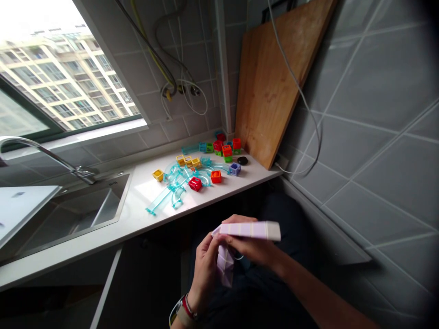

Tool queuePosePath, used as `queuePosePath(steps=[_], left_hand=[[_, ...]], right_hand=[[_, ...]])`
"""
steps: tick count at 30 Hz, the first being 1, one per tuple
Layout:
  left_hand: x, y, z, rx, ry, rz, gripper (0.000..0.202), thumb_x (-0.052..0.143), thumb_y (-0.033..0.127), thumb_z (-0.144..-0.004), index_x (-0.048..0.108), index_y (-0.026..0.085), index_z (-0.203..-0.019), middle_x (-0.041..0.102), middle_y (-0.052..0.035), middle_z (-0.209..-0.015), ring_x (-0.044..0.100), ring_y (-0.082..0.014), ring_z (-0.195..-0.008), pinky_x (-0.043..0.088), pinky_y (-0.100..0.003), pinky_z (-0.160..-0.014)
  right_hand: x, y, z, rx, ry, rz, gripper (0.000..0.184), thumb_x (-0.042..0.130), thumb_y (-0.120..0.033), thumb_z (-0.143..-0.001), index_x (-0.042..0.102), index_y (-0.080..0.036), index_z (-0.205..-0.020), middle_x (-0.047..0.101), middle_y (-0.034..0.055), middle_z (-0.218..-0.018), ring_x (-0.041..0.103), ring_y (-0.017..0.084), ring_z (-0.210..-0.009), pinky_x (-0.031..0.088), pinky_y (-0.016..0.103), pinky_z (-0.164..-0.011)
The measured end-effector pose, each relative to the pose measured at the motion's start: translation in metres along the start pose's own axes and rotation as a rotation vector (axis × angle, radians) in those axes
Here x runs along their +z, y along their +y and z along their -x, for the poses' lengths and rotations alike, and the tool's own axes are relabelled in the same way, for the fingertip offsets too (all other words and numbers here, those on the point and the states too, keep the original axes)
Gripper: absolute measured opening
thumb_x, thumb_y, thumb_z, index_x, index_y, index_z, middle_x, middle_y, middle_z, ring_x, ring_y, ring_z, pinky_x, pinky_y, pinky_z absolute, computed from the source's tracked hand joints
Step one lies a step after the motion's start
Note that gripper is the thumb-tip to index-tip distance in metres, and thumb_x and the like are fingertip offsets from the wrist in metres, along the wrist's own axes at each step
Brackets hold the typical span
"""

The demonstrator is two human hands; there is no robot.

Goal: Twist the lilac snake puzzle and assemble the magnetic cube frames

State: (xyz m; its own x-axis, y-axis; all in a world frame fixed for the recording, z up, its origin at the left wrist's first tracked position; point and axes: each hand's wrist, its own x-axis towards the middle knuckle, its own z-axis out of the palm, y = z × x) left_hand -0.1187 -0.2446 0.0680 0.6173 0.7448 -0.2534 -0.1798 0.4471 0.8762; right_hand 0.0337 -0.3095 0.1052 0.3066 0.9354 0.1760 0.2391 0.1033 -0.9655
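Observation:
Both my hands hold a pale lilac, segmented folded sheet (252, 229) in front of my lap, below the counter edge. My left hand (204, 269), with a red band at the wrist, grips its lower hanging part. My right hand (255, 250) pinches it from the right under the flat upper strip. On the white counter (137, 219) above lie several small coloured cube blocks, among them a red one (195, 183) and an orange one (216, 176), mixed with clear turquoise curved track pieces (174, 185).
A steel sink (72, 214) with a tap (44, 155) sits at the left, under a window. A wooden board (274, 82) leans in the tiled corner with a grey cable hanging over it. A small black object (242, 160) lies by the board.

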Motion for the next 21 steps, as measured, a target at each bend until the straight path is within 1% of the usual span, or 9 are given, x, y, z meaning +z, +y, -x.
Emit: queuePosePath(steps=[2,6,8,11,12,15,16,18,21], left_hand=[[0.000,0.005,-0.010,0.007,0.037,0.044,0.032,0.078,0.044,-0.087,0.077,0.015,-0.102,0.075,-0.0042,-0.088,0.067,-0.0158,-0.076,0.052,-0.024,-0.070],[-0.007,0.028,-0.031,-0.002,0.045,-0.023,0.041,0.077,0.048,-0.088,0.076,0.014,-0.111,0.076,-0.0071,-0.090,0.067,-0.0169,-0.076,0.053,-0.025,-0.069],[-0.011,0.048,-0.042,0.045,0.082,-0.107,0.046,0.077,0.048,-0.088,0.075,0.013,-0.117,0.077,-0.0089,-0.094,0.068,-0.0182,-0.077,0.053,-0.026,-0.069],[-0.013,0.084,-0.061,0.186,0.167,-0.211,0.045,0.079,0.046,-0.086,0.074,0.016,-0.119,0.077,-0.0082,-0.102,0.071,-0.0197,-0.085,0.056,-0.025,-0.074],[-0.011,0.095,-0.068,0.223,0.185,-0.226,0.044,0.079,0.046,-0.086,0.073,0.017,-0.119,0.077,-0.0076,-0.103,0.071,-0.0196,-0.087,0.056,-0.024,-0.075],[0.001,0.121,-0.085,0.271,0.210,-0.229,0.042,0.075,0.046,-0.090,0.071,0.019,-0.122,0.077,-0.0066,-0.104,0.072,-0.0183,-0.084,0.056,-0.023,-0.072],[0.005,0.125,-0.090,0.275,0.209,-0.228,0.041,0.073,0.046,-0.092,0.071,0.019,-0.122,0.077,-0.0071,-0.106,0.072,-0.0190,-0.086,0.057,-0.024,-0.073],[0.011,0.126,-0.097,0.275,0.184,-0.240,0.040,0.071,0.046,-0.093,0.072,0.019,-0.123,0.077,-0.0089,-0.112,0.073,-0.0226,-0.095,0.059,-0.028,-0.082],[0.010,0.115,-0.105,0.244,0.158,-0.298,0.038,0.073,0.045,-0.092,0.076,0.018,-0.119,0.078,-0.0110,-0.117,0.073,-0.0279,-0.106,0.058,-0.036,-0.098]], right_hand=[[0.000,0.006,-0.006,-0.126,-0.011,0.151,0.023,0.069,-0.037,-0.096,0.072,-0.019,-0.110,0.074,0.0066,-0.098,0.071,0.020,-0.088,0.055,0.031,-0.082],[-0.004,0.018,-0.031,-0.289,-0.052,0.262,0.031,0.061,-0.037,-0.101,0.069,-0.022,-0.127,0.071,0.0069,-0.099,0.069,0.019,-0.085,0.055,0.030,-0.079],[-0.006,0.020,-0.049,-0.353,-0.066,0.234,0.037,0.064,-0.039,-0.100,0.066,-0.023,-0.134,0.069,0.0070,-0.100,0.068,0.019,-0.084,0.056,0.030,-0.077],[-0.012,0.013,-0.082,-0.440,-0.024,0.104,0.053,0.078,-0.042,-0.090,0.063,-0.024,-0.137,0.067,0.0076,-0.104,0.067,0.020,-0.086,0.057,0.030,-0.074],[-0.015,0.008,-0.094,-0.476,-0.011,0.058,0.055,0.082,-0.042,-0.086,0.064,-0.024,-0.134,0.067,0.0078,-0.104,0.067,0.021,-0.087,0.057,0.031,-0.075],[-0.028,-0.011,-0.135,-0.565,-0.044,-0.035,0.043,0.083,-0.038,-0.086,0.071,-0.025,-0.125,0.068,0.0073,-0.105,0.068,0.022,-0.092,0.058,0.034,-0.082],[-0.034,-0.016,-0.148,-0.581,-0.071,-0.058,0.040,0.083,-0.038,-0.085,0.073,-0.026,-0.122,0.068,0.0071,-0.105,0.068,0.022,-0.094,0.058,0.034,-0.084],[-0.042,-0.021,-0.173,-0.560,-0.127,-0.117,0.037,0.085,-0.039,-0.083,0.077,-0.025,-0.116,0.070,0.0068,-0.105,0.069,0.023,-0.096,0.057,0.036,-0.088],[-0.043,-0.007,-0.199,-0.351,-0.183,-0.283,0.036,0.084,-0.044,-0.082,0.078,-0.021,-0.110,0.073,0.0079,-0.105,0.071,0.024,-0.092,0.058,0.037,-0.082]])
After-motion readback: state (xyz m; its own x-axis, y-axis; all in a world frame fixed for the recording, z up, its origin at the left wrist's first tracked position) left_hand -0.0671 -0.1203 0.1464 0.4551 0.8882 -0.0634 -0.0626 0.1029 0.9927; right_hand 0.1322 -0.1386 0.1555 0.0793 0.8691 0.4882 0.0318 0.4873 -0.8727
